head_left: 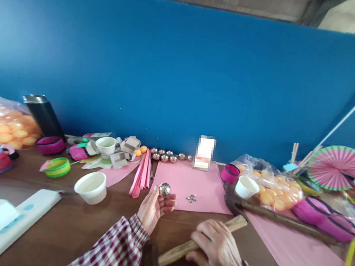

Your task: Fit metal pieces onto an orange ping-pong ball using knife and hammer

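Note:
My left hand (154,209) is closed on a shiny silver ball (164,189), pinched between thumb and fingers above the near-left edge of a pink paper sheet (210,179). At the front of the table, my right hand (216,251) wraps round the wooden handle of a hammer (177,253). The hammer's dark head (153,262) points left, beneath my left forearm. A small heap of shiny metal bits (191,198) lies on the pink sheet, right of the ball. Several more silver balls (173,159) line the sheet's back edge.
Left stand a white bowl (91,188), a patterned cup (105,145), folded pink strips (142,173) and a power strip (26,214). On the right are a white cup (247,187), a bag of orange balls (273,189) and a long wooden stick (285,221). A blue partition (178,65) closes the back.

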Motion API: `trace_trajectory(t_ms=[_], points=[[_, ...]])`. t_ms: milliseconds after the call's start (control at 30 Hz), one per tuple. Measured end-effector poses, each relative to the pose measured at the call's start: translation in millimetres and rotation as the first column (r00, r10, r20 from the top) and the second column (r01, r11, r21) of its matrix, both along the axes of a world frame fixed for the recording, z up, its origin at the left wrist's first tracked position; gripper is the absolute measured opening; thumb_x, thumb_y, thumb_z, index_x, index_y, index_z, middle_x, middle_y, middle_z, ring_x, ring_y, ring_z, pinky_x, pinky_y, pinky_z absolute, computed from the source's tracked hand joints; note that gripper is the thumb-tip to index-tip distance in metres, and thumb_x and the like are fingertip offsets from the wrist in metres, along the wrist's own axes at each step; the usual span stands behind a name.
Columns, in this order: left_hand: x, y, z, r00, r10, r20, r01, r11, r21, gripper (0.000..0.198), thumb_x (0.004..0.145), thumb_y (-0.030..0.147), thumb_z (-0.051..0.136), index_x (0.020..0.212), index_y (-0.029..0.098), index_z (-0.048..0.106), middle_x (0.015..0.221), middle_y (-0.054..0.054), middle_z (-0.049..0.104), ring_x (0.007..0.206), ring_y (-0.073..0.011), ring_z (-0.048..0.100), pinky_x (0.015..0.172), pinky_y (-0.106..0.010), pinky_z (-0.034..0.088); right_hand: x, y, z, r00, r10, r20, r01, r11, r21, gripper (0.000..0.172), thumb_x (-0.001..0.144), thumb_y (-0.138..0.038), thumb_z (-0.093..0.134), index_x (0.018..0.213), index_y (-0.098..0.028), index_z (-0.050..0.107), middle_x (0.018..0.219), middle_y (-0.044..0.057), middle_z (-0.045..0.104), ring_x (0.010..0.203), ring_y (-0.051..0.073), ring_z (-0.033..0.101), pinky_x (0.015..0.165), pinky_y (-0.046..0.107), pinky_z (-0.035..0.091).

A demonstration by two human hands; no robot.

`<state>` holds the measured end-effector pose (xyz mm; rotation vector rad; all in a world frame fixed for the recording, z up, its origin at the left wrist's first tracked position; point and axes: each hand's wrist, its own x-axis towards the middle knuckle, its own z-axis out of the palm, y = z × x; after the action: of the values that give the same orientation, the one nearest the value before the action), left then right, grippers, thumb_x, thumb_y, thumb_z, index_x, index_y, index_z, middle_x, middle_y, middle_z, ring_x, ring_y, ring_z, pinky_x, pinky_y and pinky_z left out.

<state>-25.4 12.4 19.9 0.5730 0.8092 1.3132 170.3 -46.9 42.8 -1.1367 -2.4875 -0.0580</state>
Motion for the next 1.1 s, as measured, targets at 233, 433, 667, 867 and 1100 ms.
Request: trace_trajectory(t_ms=[233,433,667,867,1100], points=[[-1,1,-0.8,1.0,-0.012,0.009,0.012,1.0,0.007,0.032,0.079,0.039,0.042,0.08,0.009,0.053,0.073,-0.013,0.067,0.06,-0.0167,0.063,0.053,-0.026,0.049,-1,3,-10.1,0.999,-0.052,0.005,0.052,0.989,-0.137,0.025,0.075,-0.045,0.052,0.07,-0.02,0.052,0.075,0.001,0.053,0.073,0.016,0.045,0.064,0.029,0.029],[-2,1,-1.8,1.0,-0.016,0.01,0.015,1.0,0.007,0.03,0.08,0.037,0.043,0.083,0.009,0.052,0.075,-0.014,0.067,0.06,-0.0157,0.062,0.054,-0.026,0.05,5,6,-12.4,0.996,-0.086,-0.014,0.08,0.966,-0.248,0.027,0.068,-0.046,0.059,0.077,-0.021,0.053,0.078,0.0,0.053,0.076,0.016,0.045,0.066,0.028,0.03],[-1,1,-3.2,1.0,-0.021,-0.015,0.022,1.0,0.019,0.03,0.077,0.034,0.049,0.096,0.011,0.05,0.076,-0.011,0.066,0.062,-0.0152,0.063,0.057,-0.026,0.05,18,11,-2.3,0.999,-0.048,0.011,0.049,0.947,-0.319,0.018,0.067,-0.035,0.065,0.072,-0.021,0.054,0.077,-0.002,0.054,0.076,0.014,0.046,0.067,0.026,0.031],[2,-2,0.4,0.99,-0.056,-0.129,0.064,0.996,0.06,0.041,0.073,0.034,0.055,0.107,0.015,0.046,0.077,-0.006,0.065,0.062,-0.0135,0.062,0.056,-0.023,0.049,28,13,6.0,0.998,-0.03,0.047,0.048,0.891,-0.452,0.02,0.057,-0.031,0.072,0.072,-0.023,0.061,0.074,-0.003,0.057,0.075,0.014,0.049,0.062,0.023,0.032],[4,-4,0.9,0.977,-0.054,-0.206,0.073,0.994,0.087,0.04,0.07,0.037,0.058,0.102,0.014,0.051,0.082,-0.006,0.062,0.063,-0.013,0.061,0.056,-0.024,0.049,20,29,12.4,0.996,-0.091,-0.008,0.071,0.825,-0.56,0.012,0.068,-0.028,0.059,0.078,-0.022,0.061,0.075,-0.002,0.062,0.067,0.012,0.055,0.061,0.02,0.036]])
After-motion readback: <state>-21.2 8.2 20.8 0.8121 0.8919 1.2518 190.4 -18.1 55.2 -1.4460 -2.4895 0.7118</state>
